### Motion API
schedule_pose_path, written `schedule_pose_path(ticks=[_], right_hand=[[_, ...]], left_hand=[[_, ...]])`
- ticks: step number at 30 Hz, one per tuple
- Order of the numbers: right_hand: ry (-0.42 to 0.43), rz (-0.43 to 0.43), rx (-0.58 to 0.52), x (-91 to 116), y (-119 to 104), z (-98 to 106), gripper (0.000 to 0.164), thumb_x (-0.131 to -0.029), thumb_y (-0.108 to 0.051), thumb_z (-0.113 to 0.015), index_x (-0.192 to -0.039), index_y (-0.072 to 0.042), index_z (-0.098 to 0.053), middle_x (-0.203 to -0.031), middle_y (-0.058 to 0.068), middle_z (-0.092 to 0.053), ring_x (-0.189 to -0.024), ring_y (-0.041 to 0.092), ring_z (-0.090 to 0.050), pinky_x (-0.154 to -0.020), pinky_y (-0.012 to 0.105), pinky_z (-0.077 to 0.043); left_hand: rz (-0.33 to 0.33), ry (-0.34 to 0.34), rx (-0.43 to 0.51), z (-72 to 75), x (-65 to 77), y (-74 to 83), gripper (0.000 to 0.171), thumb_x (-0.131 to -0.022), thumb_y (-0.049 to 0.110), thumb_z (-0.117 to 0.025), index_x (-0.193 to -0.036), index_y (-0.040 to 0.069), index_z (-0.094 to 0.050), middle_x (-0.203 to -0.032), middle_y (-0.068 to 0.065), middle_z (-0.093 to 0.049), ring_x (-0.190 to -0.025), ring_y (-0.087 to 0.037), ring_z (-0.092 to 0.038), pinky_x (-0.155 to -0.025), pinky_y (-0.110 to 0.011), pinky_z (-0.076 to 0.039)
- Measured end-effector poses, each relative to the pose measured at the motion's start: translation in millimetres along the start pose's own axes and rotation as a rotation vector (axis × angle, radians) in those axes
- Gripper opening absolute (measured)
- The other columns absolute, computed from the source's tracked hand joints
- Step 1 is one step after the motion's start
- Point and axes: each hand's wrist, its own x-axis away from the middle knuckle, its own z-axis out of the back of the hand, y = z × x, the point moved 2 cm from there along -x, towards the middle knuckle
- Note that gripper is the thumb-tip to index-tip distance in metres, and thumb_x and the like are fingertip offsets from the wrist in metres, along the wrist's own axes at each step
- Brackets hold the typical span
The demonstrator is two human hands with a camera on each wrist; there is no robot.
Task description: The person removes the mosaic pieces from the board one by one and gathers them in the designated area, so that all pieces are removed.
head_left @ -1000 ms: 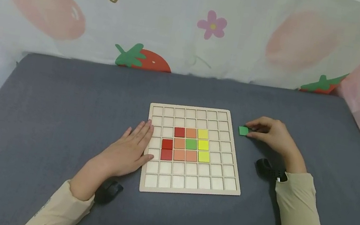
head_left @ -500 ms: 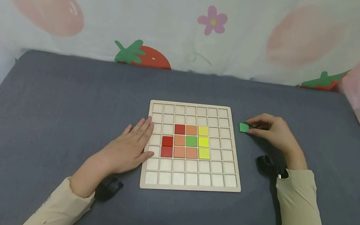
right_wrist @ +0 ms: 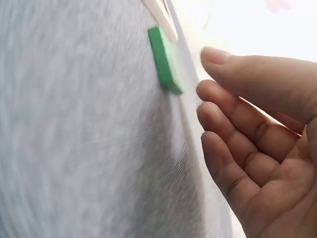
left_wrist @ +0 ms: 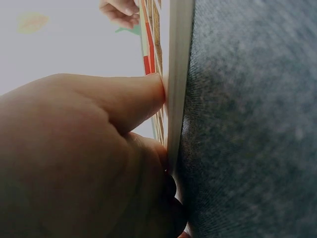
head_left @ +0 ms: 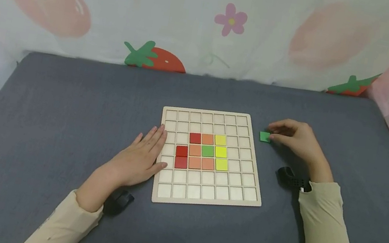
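Note:
A pale wooden grid board (head_left: 208, 191) lies on the cloth-covered table. Red, orange and yellow tiles, plus one green tile (head_left: 207, 151), fill cells near its middle. My left hand (head_left: 135, 162) lies on the board's left edge with straight fingers; the left wrist view has its thumb (left_wrist: 141, 96) against the edge. Off the board's upper right side, a loose green square tile (head_left: 264, 137) rests on the cloth. Beside it is my right hand (head_left: 294, 140), fingers loosely bent. In the right wrist view a gap separates the thumb and fingers from the green tile (right_wrist: 162, 57).
Dark grey cloth (head_left: 77, 96) covers the table around the board. Behind it hangs a curtain (head_left: 264, 34) printed with fruit, flowers and hearts. A black wrist camera (head_left: 119, 202) sits under the left wrist, and another camera (head_left: 288, 178) by the right.
My right hand has let go of the loose green tile, its fingers drawing slightly away. The left hand stays at the board's edge. The whole head view has shifted a little.

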Motion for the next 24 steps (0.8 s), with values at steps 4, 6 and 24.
schedule_pose_path(ticks=[4, 6, 24], right_hand=[[0.008, -0.009, 0.016, -0.4, -8.7, 0.8, 0.031, -0.088, -0.013, -0.068, -0.115, 0.0, -0.065, -0.106, 0.017, -0.066, -0.087, 0.008, -0.059, -0.072, 0.019, -0.047], [0.015, -0.013, 0.02, -0.7, -12.7, 0.5, 0.03, -0.088, -0.013, -0.068, -0.115, 0.0, -0.066, -0.106, 0.015, -0.066, -0.088, 0.009, -0.059, -0.074, 0.02, -0.047], [-0.004, 0.098, 0.024, 0.5, -48.8, -13.3, 0.027, -0.086, -0.01, -0.07, -0.11, 0.0, -0.067, -0.105, 0.012, -0.065, -0.092, 0.018, -0.059, -0.078, 0.032, -0.049]], left_hand=[[0.003, -0.004, 0.004, -0.1, 0.1, -0.1, 0.076, -0.099, 0.036, -0.046, -0.149, -0.004, -0.005, -0.157, -0.016, 0.002, -0.143, -0.031, 0.0, -0.113, -0.051, -0.009], [0.003, -0.005, 0.004, -0.3, 0.1, -0.3, 0.076, -0.099, 0.036, -0.046, -0.149, -0.004, -0.005, -0.157, -0.016, 0.002, -0.143, -0.031, 0.0, -0.113, -0.051, -0.009], [-0.004, -0.009, 0.007, 1.3, 1.1, -0.2, 0.075, -0.099, 0.035, -0.045, -0.149, -0.004, -0.005, -0.157, -0.017, 0.002, -0.143, -0.031, -0.001, -0.113, -0.051, -0.009]])
